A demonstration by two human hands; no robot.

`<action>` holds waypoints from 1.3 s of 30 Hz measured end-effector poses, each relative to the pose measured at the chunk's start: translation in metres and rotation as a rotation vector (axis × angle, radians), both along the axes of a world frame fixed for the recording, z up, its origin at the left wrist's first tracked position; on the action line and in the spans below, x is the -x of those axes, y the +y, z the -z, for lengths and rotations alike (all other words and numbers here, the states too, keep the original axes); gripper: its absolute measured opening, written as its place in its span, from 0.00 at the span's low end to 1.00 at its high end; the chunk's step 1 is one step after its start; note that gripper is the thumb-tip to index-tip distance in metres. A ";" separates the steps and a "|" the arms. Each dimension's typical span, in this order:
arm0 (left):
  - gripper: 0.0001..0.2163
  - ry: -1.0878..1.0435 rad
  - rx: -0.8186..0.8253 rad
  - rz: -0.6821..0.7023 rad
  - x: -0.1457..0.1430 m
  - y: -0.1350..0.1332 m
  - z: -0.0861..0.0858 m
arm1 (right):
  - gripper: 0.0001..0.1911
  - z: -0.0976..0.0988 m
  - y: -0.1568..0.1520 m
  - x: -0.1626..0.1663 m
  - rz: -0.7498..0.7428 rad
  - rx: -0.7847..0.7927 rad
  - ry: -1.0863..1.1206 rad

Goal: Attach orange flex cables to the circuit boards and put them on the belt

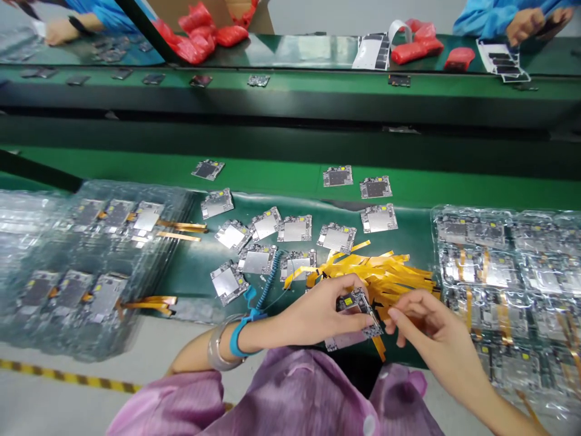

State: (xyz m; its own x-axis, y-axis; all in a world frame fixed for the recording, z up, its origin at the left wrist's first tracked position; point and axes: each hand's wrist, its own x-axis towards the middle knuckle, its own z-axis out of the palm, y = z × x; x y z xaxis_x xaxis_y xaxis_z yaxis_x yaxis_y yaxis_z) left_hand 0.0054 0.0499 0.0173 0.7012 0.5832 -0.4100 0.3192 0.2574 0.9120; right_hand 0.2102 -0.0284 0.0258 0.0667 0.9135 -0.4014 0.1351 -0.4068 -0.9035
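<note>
My left hand (320, 312) grips a small circuit board (356, 312) with a yellow square part on it, held just above the near edge of the green mat. My right hand (420, 321) touches the board's right side, thumb and forefinger pinched at its edge where an orange flex strip (379, 347) hangs down. A blue wrist strap (240, 330) with a coiled cord and a silver bangle sit on my left wrist. Behind both hands lies a pile of yellow-orange flex strips (385, 272).
Several silver-shielded boards (295, 229) lie loose on the dark green mat. Clear plastic trays holding boards stand at left (91, 260) and right (503, 266). A green conveyor belt (281, 175) runs behind. Other people's hands and red bags (200, 30) are at the far bench.
</note>
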 end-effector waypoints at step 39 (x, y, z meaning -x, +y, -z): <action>0.09 0.087 0.097 0.141 0.008 -0.002 0.005 | 0.06 0.006 0.009 0.003 -0.327 0.331 0.082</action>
State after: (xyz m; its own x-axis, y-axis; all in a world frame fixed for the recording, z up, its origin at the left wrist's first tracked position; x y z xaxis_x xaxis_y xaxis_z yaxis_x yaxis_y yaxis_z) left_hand -0.0029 0.0478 0.0124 0.7327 0.4367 -0.5219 0.4346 0.2899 0.8527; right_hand 0.2068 -0.0197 0.0202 -0.2476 0.7029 -0.6668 0.2380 -0.6230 -0.7451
